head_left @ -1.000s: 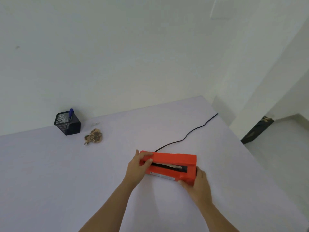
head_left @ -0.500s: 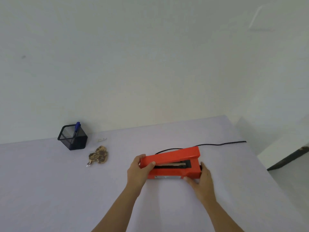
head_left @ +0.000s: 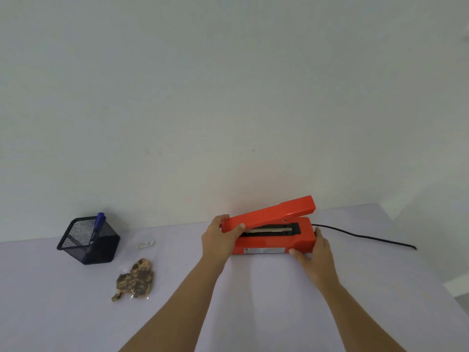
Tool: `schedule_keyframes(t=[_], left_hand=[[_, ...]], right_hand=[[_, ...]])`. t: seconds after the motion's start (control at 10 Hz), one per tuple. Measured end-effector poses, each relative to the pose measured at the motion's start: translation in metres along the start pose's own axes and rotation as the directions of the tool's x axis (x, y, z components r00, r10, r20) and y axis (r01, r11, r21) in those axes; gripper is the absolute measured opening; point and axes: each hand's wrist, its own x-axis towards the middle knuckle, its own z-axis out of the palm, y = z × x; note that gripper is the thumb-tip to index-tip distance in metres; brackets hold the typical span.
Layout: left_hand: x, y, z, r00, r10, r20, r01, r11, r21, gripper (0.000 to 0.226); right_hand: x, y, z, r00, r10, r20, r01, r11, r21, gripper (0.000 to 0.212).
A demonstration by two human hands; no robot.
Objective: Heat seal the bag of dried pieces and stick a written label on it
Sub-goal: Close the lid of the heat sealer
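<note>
An orange heat sealer [head_left: 271, 240] sits on the pale table near the wall, its lid arm raised at an angle over the pale sealing strip. My left hand [head_left: 218, 237] grips the free left end of the lid arm. My right hand [head_left: 314, 252] holds the right end of the sealer's base. A clear bag of brown dried pieces [head_left: 135, 279] lies flat to the left, apart from both hands. A small white label [head_left: 145, 244] lies beyond the bag. A blue pen [head_left: 97, 224] stands in a black mesh holder [head_left: 87, 241].
The sealer's black cord [head_left: 368, 237] trails right across the table toward its right edge. A white wall rises just behind the table. The table [head_left: 253, 301] spreads wide in front of the sealer and between my arms.
The sealer's lid arm has swung up from nearly flat to clearly raised. The sealer has turned to lie along the wall, and my view has shifted left and down.
</note>
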Motion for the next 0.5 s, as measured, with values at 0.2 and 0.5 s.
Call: schedule_keyframes(t=[0.2, 0.5], left_hand=[[0.016, 0.004, 0.005, 1.000, -0.001, -0.013, 0.001, 1.000, 0.006, 0.049], [0.007, 0.002, 0.000, 0.998, 0.051, 0.027, -0.052, 0.998, 0.025, 0.054]], right_hand=[[0.028, 0.001, 0.001, 0.998, 0.022, 0.052, -0.020, 0.999, -0.045, 0.092], [0.008, -0.012, 0.001, 0.998, 0.054, -0.025, -0.057, 0.987, -0.147, 0.100]])
